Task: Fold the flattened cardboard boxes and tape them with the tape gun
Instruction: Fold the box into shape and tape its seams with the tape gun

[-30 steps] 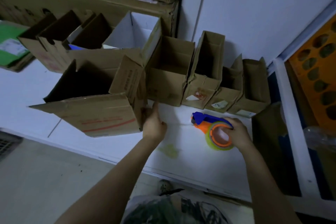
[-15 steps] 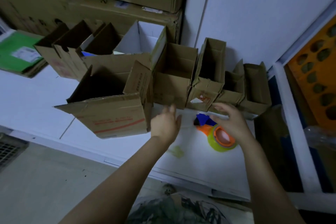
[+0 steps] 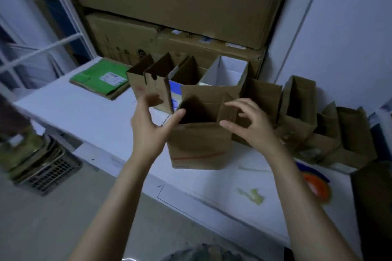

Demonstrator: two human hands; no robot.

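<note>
The tape gun [image 3: 316,184] now lies released on the desk [image 3: 95,116], below and right of the right grip [image 3: 252,125]. Both grips have moved up to the open box [image 3: 199,146] between them. The left grip [image 3: 148,131] is spread, thumb at the rim. The right grip curls round a flap — whether it pinches, I cannot tell. Beyond them stands a row of boxes [image 3: 297,112] — this one likely joins it.

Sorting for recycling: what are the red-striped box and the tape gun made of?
Red-striped box: brown cardboard, matte, judging by its dull surface and creased fold-up flaps. Tape gun: probably smooth plastic, given the solid orange and blue colour, though it is blurred.
</note>
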